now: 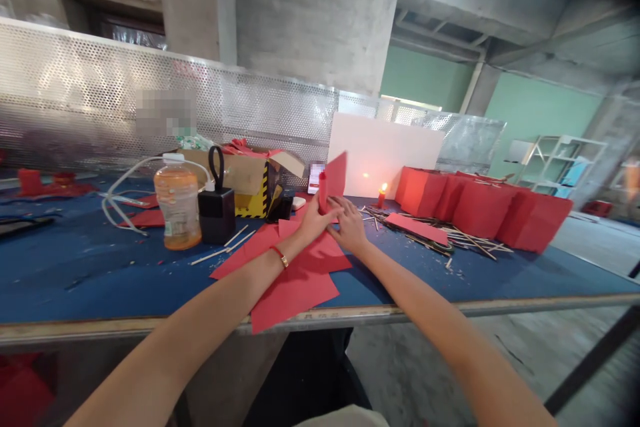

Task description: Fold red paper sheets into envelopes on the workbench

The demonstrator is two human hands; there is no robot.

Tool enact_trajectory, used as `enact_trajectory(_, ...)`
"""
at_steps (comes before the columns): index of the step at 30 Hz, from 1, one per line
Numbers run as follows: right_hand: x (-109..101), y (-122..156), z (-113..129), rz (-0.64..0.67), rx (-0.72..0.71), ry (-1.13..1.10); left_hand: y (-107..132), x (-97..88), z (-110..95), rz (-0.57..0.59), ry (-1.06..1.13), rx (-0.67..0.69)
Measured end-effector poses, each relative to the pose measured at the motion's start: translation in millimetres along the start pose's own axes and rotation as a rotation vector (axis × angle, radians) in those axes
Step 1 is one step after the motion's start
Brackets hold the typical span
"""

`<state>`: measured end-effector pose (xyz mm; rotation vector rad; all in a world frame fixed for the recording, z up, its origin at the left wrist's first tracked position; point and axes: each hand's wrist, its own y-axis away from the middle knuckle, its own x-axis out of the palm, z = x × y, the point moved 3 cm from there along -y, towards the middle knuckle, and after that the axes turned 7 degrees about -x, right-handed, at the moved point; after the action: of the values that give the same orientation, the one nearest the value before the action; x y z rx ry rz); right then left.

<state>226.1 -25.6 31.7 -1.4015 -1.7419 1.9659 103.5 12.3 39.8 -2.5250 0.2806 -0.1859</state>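
**Red paper sheet, half rolled, held between both hands**

The red paper sheet (334,179) is the piece I am working, and in the head view it stands up off the blue table (75,267), just past my fingertips. My left hand (314,217) is closed around its rolled edge, which reads as a short red tube at the sheet's left side; the free flap rises above and to the right of that grip. My right hand (350,227) lies flat against the sheet's lower right corner, fingers pressing rather than clasping.

I judge the sheet light and thin, soft enough to curl but quick to crease or spring open. The rolled edge looks the safest hold, pinched gently.

Below my wrists lie loose red sheets (295,280). Beyond the right hand, a lit candle (381,195) burns near scattered wooden sticks (465,239). Left of the grip stand a juice bottle (177,203) and a black box (217,213).
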Motion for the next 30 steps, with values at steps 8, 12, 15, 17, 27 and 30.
enact_trajectory(8,-7.4,1.5,-28.7,-0.3,0.356,-0.177,-14.0,-39.0,6.2,-0.204,0.305,-0.2)
enact_trajectory(12,11.7,10.6,-53.2,-0.174,0.674,-0.832,-16.8,-41.0,7.7,-0.165,0.305,-0.278)
enact_trajectory(15,11.8,16.6,-60.5,-0.22,0.754,-0.802,-20.9,-39.4,10.4,-0.222,0.222,-0.215)
enact_trajectory(17,0.7,17.7,-59.5,-0.347,0.694,-0.504,-22.1,-38.4,11.5,-0.283,0.147,-0.172)
enact_trajectory(27,9.8,1.3,7.2,0.27,-0.234,0.009,-15.9,-27.4,23.8,-0.156,0.33,-0.281)
enact_trajectory(30,6.9,-0.5,10.5,0.213,-0.228,0.083,-20.9,-41.0,26.4,-0.277,0.362,-0.263)
